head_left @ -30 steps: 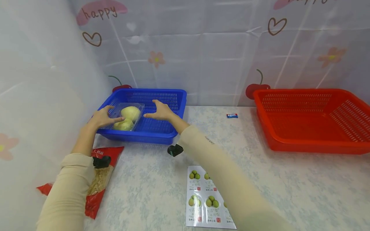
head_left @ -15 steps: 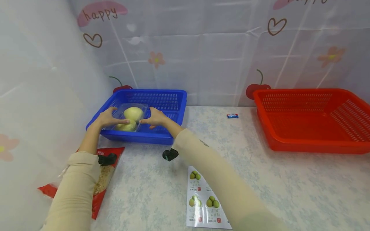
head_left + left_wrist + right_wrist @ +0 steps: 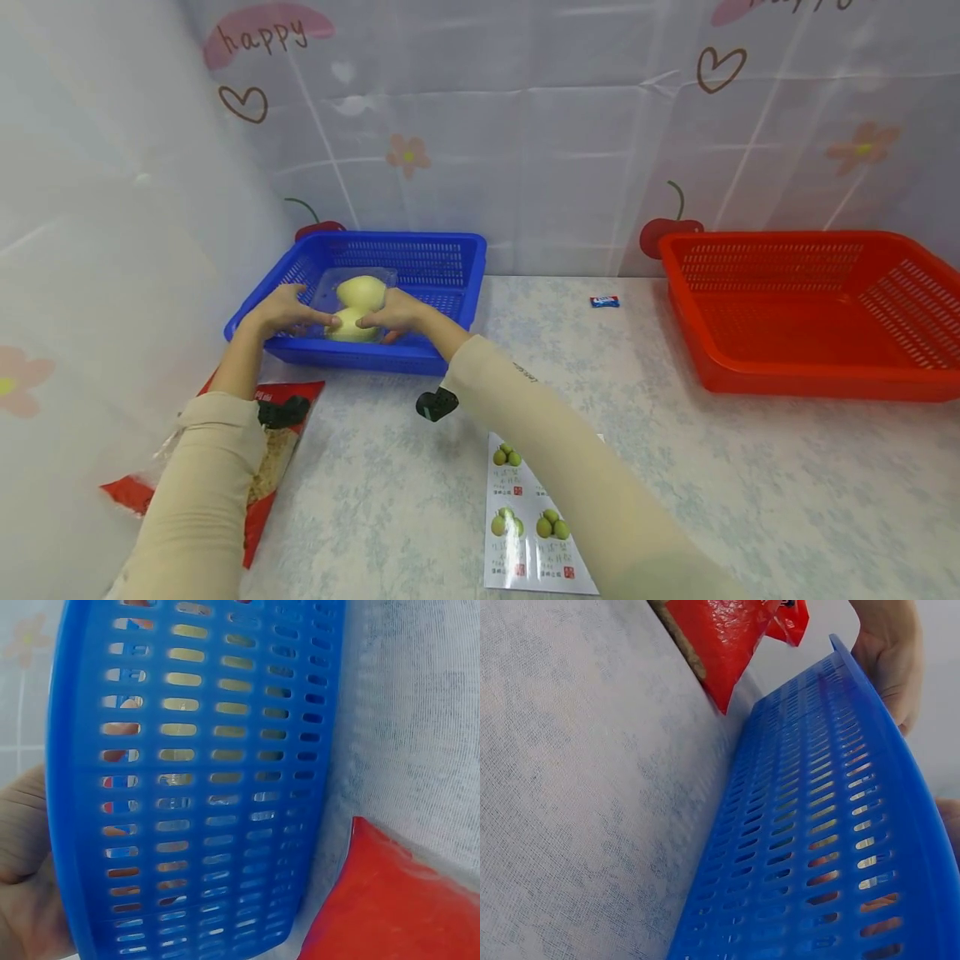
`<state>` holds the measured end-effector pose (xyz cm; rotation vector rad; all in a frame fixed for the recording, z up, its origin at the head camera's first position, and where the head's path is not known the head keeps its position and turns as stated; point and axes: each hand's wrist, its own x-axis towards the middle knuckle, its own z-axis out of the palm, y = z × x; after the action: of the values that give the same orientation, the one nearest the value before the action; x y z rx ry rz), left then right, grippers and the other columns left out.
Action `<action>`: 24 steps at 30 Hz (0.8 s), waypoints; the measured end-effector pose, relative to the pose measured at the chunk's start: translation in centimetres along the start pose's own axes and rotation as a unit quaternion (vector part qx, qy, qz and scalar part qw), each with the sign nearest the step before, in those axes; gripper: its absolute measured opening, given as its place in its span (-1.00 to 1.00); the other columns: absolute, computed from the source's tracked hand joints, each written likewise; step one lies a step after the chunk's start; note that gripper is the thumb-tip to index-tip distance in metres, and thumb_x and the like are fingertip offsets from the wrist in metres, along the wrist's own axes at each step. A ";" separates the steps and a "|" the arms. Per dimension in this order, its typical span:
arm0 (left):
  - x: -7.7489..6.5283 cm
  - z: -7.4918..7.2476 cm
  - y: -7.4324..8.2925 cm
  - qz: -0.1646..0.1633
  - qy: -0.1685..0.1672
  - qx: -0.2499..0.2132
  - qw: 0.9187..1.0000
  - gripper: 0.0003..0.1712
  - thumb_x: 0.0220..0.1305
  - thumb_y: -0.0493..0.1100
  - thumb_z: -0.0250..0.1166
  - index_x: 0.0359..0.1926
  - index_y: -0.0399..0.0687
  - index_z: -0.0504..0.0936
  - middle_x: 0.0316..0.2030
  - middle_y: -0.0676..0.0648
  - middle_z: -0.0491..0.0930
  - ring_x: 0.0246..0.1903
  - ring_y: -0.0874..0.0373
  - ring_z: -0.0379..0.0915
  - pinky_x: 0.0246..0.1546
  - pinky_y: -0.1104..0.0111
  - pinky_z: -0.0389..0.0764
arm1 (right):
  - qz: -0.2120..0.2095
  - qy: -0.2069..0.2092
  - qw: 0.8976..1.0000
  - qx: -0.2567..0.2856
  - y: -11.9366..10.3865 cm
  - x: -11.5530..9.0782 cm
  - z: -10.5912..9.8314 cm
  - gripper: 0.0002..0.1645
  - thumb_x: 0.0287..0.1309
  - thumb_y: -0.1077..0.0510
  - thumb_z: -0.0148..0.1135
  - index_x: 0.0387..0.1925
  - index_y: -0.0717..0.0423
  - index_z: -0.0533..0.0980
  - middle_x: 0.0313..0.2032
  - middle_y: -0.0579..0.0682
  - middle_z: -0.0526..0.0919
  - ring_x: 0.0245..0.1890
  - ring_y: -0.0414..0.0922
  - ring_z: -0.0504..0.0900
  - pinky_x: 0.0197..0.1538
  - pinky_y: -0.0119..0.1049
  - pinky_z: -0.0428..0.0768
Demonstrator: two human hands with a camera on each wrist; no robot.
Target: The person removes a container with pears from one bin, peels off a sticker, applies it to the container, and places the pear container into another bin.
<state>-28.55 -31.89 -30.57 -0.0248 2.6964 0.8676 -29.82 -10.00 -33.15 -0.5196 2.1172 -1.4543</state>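
A clear plastic box [image 3: 341, 279] holding two pale yellow round fruits [image 3: 362, 293] lies inside the blue basket [image 3: 352, 357] in the head view. My right hand [image 3: 401, 310] grips the box's right side, thumb over its near part. On the left, my left hand [image 3: 281, 310] reaches over the basket's rim with thumb and fingers spread, the thumb tip at the box's near left part. In the left wrist view, the basket wall [image 3: 202, 765] stands before most of the left hand [image 3: 26, 877]. Through the slots in the right wrist view, bits of fingers and fruit show.
A red bag of pasta [image 3: 273, 467] lies partly under the left forearm. A sheet printed with green fruits [image 3: 517, 517] lies near the right sleeve. Further right are a small blue-and-red wrapped packet [image 3: 604, 302] and a red basket [image 3: 817, 379]. A patterned curtain [image 3: 555, 167] hangs behind.
The right hand has come left and down to the box, and the left hand has shifted slightly right. The box with its fruits has moved right within the blue basket.
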 end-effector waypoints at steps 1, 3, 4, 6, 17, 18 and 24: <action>0.0 0.0 0.0 -0.001 0.002 0.006 1.000 0.25 0.07 0.13 0.39 0.39 -0.51 -0.21 0.29 -0.58 0.02 -0.14 -0.20 0.52 -0.18 0.18 0.60 | 0.006 0.007 1.000 0.006 0.0 0.0 0.1 -0.47 0.13 0.22 0.26 0.07 0.37 0.32 -0.14 0.15 0.47 -0.15 0.08 0.61 -0.29 -0.25 0.66; 0.1 0.2 0.0 0.001 0.009 0.011 1.000 0.24 0.06 0.13 0.39 0.37 -0.54 -0.17 0.27 -0.56 0.09 -0.18 -0.16 0.50 -0.16 0.15 0.58 | 0.019 0.029 0.999 0.013 0.0 -0.1 0.2 -0.49 0.11 0.26 0.27 0.05 0.40 0.33 -0.15 0.15 0.47 -0.18 0.10 0.62 -0.30 -0.25 0.66; 0.1 0.2 0.1 0.003 0.013 0.013 1.000 0.24 0.05 0.15 0.39 0.37 -0.55 -0.15 0.26 -0.56 0.11 -0.15 -0.17 0.48 -0.11 0.10 0.55 | 0.026 0.041 0.999 0.014 0.0 -0.1 0.2 -0.49 0.10 0.28 0.27 0.04 0.42 0.33 -0.15 0.17 0.47 -0.20 0.11 0.63 -0.31 -0.25 0.66; 0.2 0.4 0.1 0.008 0.020 0.011 1.000 0.23 0.05 0.15 0.39 0.37 -0.55 -0.12 0.24 -0.54 0.17 -0.08 -0.24 0.45 -0.01 0.01 0.49 | 0.037 0.064 0.997 0.010 0.0 -0.2 0.3 -0.50 0.08 0.31 0.28 0.02 0.45 0.34 -0.13 0.22 0.48 -0.23 0.14 0.66 -0.33 -0.25 0.66; -0.1 0.6 1.2 0.046 0.065 -0.027 0.996 0.11 0.07 0.14 0.38 0.37 -0.46 0.03 0.25 -0.52 0.19 0.21 -0.36 0.19 0.13 -0.12 0.34 | 0.042 0.143 0.985 -0.091 -0.6 -1.0 -0.9 -0.29 0.06 0.12 0.35 0.17 0.37 0.33 0.12 0.19 0.48 -0.11 0.02 0.61 -0.15 -0.30 0.60; -0.1 0.6 1.4 0.053 0.071 -0.030 0.996 0.10 0.07 0.14 0.38 0.37 -0.44 0.05 0.26 -0.51 0.18 0.22 -0.36 0.16 0.13 -0.12 0.33 | 0.039 0.143 0.986 -0.081 -0.6 -1.2 -1.2 -0.23 0.07 0.11 0.35 0.24 0.35 0.27 0.19 0.19 0.43 -0.10 0.02 0.62 -0.14 -0.29 0.61; -1.0 0.3 3.0 0.082 0.099 -0.063 0.990 0.07 0.07 0.12 0.38 0.39 -0.36 0.07 0.29 -0.47 0.17 0.26 -0.33 0.12 0.15 -0.12 0.31 | 0.014 0.128 0.992 0.016 -1.4 -2.6 -2.9 -0.03 0.07 0.19 0.35 0.40 0.28 0.03 0.26 0.27 0.33 -0.25 0.10 0.69 -0.12 -0.16 0.62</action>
<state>-27.88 -29.33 -28.80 0.0873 2.8530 1.1407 -29.50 -6.88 -30.54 -0.3017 2.2809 -1.6088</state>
